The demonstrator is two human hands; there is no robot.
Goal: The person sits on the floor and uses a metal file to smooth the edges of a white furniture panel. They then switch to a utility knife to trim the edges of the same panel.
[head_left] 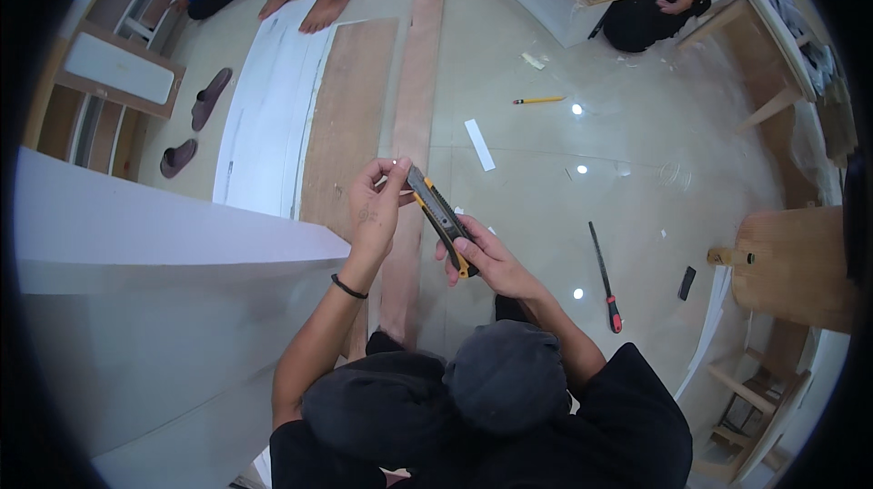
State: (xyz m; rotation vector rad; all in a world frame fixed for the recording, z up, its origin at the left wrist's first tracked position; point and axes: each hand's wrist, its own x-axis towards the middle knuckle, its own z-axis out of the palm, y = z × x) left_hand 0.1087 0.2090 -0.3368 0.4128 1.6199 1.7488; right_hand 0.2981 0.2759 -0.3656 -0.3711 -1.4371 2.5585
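Note:
My right hand [491, 262] is wrapped round the handle of a yellow and black utility knife [440, 216], which slants up to the left in front of me. Beside the knife's blade end, the fingers of my left hand [373, 202] are pinched together. A tiny pale bit shows at those fingertips, too small to name. Below both hands a long narrow wood strip [414, 107] lies on the floor. To its left are a wider brown plywood board [350, 107] and a white panel [268, 116].
A white panel edge [182, 248] stands close at my left. On the tiled floor lie a pencil [538, 100], a white strip [479, 145], a red-handled file [605, 280], a black piece [687, 283] and slippers [211, 98]. Other people are at the far side; one stands barefoot [327, 9] by the boards.

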